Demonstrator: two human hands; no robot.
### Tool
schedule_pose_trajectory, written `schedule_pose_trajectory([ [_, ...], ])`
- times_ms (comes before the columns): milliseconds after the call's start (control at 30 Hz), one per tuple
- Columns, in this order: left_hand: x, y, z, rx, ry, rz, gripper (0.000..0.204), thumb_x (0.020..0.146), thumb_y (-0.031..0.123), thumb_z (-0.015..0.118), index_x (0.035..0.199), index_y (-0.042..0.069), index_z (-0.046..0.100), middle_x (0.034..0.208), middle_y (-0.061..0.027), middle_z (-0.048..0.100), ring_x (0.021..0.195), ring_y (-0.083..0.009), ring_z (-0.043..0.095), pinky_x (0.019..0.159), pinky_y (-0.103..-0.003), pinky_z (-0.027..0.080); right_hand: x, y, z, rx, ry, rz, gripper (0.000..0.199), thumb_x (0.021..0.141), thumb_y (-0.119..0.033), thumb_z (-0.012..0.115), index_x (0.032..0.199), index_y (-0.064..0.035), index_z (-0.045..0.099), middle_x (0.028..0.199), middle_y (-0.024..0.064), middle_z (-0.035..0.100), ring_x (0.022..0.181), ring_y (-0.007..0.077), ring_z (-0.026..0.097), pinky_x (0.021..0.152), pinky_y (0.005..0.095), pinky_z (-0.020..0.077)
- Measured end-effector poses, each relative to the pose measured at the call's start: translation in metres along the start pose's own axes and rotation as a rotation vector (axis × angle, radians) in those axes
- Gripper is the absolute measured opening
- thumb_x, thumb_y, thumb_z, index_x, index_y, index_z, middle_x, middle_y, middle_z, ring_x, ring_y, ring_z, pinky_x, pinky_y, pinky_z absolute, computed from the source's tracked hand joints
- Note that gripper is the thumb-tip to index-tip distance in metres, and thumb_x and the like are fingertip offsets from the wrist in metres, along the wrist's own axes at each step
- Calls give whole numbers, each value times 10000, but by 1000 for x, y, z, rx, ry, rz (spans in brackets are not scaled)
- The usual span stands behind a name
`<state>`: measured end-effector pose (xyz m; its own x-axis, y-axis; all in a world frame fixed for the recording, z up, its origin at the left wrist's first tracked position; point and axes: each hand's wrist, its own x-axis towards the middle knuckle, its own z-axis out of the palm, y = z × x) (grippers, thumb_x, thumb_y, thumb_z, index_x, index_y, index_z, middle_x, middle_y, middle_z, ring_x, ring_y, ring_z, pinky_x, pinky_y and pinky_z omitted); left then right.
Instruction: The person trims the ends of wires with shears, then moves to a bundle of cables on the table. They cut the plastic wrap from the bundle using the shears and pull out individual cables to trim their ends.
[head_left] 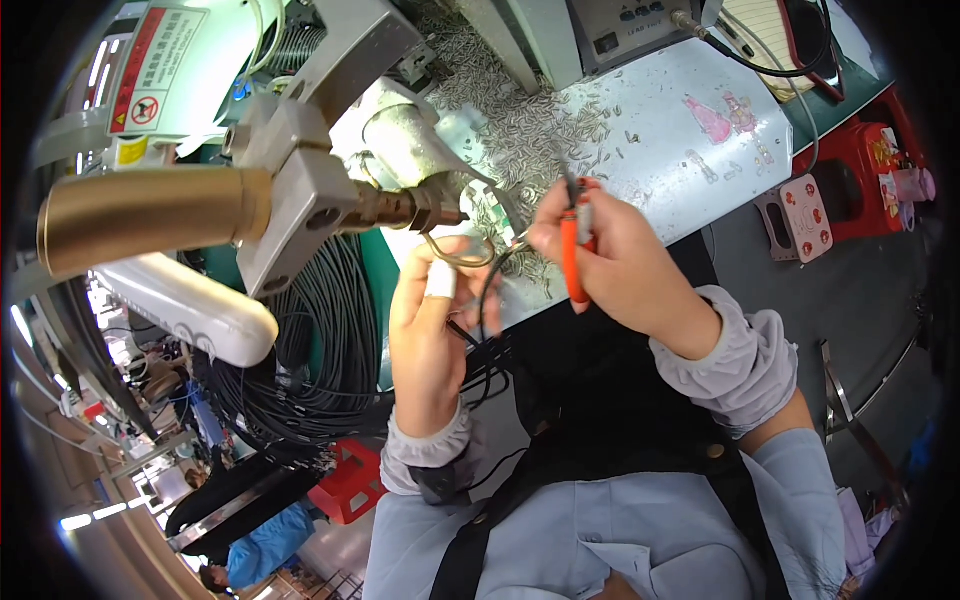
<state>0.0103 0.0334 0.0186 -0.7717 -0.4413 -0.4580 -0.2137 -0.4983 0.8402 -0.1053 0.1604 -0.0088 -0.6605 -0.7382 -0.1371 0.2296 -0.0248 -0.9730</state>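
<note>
My right hand (625, 262) is closed round a red-handled hand tool (571, 258), its dark narrow tip pointing up and away from me. That tool looks like pliers or snips, but its jaws are blurred. The thumb and forefinger of this hand also meet at the end of a thin black cable (487, 295). My left hand (425, 305), with white tape round one finger, has its fingers curled about the same cable lower down. Both hands are close together in front of the machine's metal nozzle-like end (450, 215); the left fingertips are partly hidden.
A thick brass-coloured cylinder (150, 220) and a white rounded lamp-like arm (190, 305) reach in from the left. Big bundles of black cable (325, 330) hang beside them. Small metal pieces (540, 125) litter the pale worktop (670, 150). A grey control box (640, 35) stands behind.
</note>
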Motion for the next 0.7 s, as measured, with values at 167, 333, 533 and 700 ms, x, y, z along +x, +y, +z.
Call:
schedule_pose_trajectory([
  [167, -16, -20, -2, 27, 41, 210, 264, 910, 248, 415, 1093, 57, 417, 760, -52, 525, 551, -79, 435, 453, -176, 321, -24, 4, 9, -366, 23, -293, 120, 771, -75, 595, 772, -1, 501, 613, 44, 470, 492, 72, 432, 457, 245, 364],
  [333, -25, -13, 30, -312, 62, -172, 228, 921, 210, 387, 1080, 47, 406, 758, -55, 517, 551, -67, 409, 479, -173, 319, -26, 8, 22, -413, -153, -455, 106, 732, -51, 610, 808, -23, 541, 629, 74, 508, 498, 124, 478, 465, 272, 385],
  [533, -30, -31, -6, 22, -199, -31, 200, 891, 147, 447, 1058, 46, 403, 746, -51, 514, 516, -44, 356, 441, -161, 274, -20, 13, 16, -529, 83, -473, 193, 705, -76, 629, 887, -34, 581, 746, 109, 597, 614, 192, 595, 452, 260, 394],
  [700, -34, -20, -11, -291, -284, -146, 175, 862, 72, 466, 1028, 43, 422, 750, -54, 518, 530, -38, 364, 434, -144, 253, -29, 11, 8, -903, 36, -1043, 218, 708, -70, 639, 916, -30, 590, 839, 89, 636, 661, 187, 633, 440, 239, 409],
])
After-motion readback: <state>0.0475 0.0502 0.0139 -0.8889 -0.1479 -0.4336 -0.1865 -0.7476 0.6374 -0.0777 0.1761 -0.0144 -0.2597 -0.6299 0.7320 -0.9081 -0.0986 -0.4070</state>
